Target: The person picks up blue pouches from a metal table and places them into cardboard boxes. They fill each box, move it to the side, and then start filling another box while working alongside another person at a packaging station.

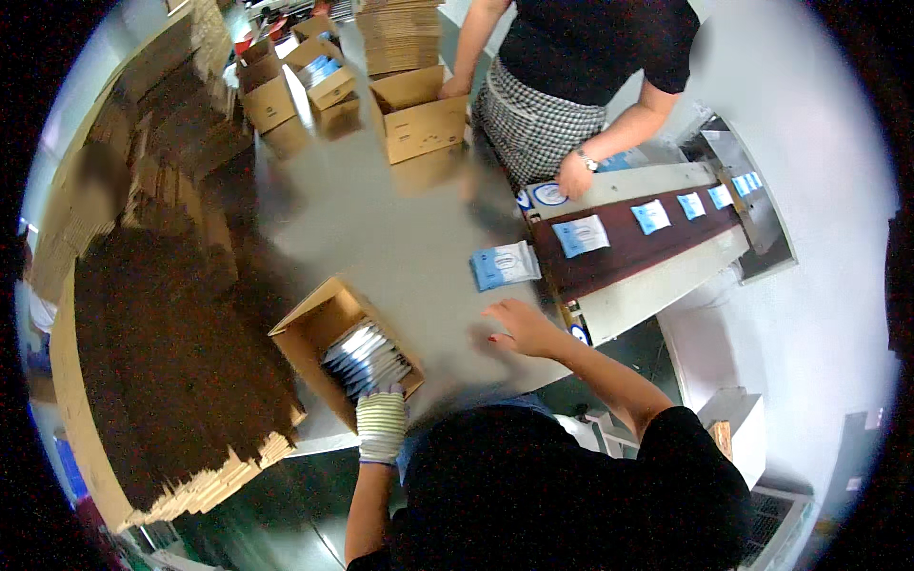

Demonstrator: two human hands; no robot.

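My left hand, in a striped knit glove, reaches over the near edge of an open cardboard box. It touches or lies close against a row of silvery-blue packets standing inside; its fingertips are hard to make out. My bare right hand hovers above the table, fingers apart and nothing in them. Just beyond it, a blue-and-white soft packet lies at the end of the conveyor. Another packet sits on the dark conveyor belt, with several more behind it.
Flat cardboard stacks fill the left side. A co-worker stands across the table, one hand at an open box, the other beside the belt. Two more boxes and a tall cardboard pile stand at the far end.
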